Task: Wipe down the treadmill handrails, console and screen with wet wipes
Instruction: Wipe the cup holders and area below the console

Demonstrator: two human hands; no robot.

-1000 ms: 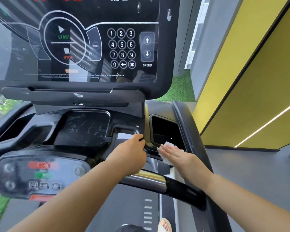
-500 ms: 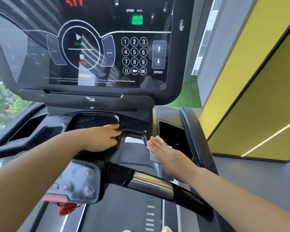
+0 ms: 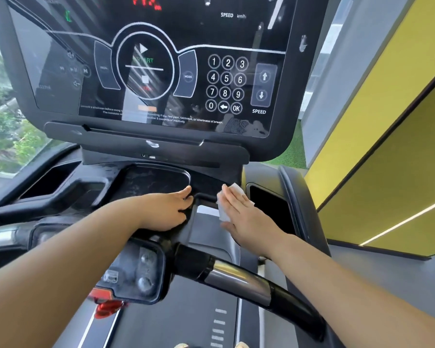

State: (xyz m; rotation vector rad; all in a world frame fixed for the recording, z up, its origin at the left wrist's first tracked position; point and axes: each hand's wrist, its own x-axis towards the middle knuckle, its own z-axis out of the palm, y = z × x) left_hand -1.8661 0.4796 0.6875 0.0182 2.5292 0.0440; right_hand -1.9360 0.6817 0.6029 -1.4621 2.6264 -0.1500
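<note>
The right hand (image 3: 246,217) lies flat with its fingers straight and together, pressing the wet wipe (image 3: 234,190) against the sloped surface of the console (image 3: 156,182), just beside the dark recess (image 3: 269,209) on the right. The wipe projects past the fingertips and past the thumb side of the palm. The rest of it is hidden under the hand, so its fold and full extent cannot be determined. The left hand (image 3: 168,209) rests palm-down on the console tray, holding nothing, with its fingers reaching forward to the raised ridge between the two hands. The screen (image 3: 161,71) stands directly ahead of and above the wipe. The front handrail (image 3: 236,275) lies nearer the body, below the right wrist, and its long axis runs from centre toward the lower right. The wiping hand is the nearer hand to both the recess and the right-side rail, so a sweep along either surface is judged to belong to the right hand, with the left hand bracing. The top of the screen is cut off by the frame, and reflections on the glass make it impossible to tell which areas are already wiped. The left end of the handrail is blurred at the frame edge. The control pod (image 3: 138,270) sits partly behind the left forearm.
</note>
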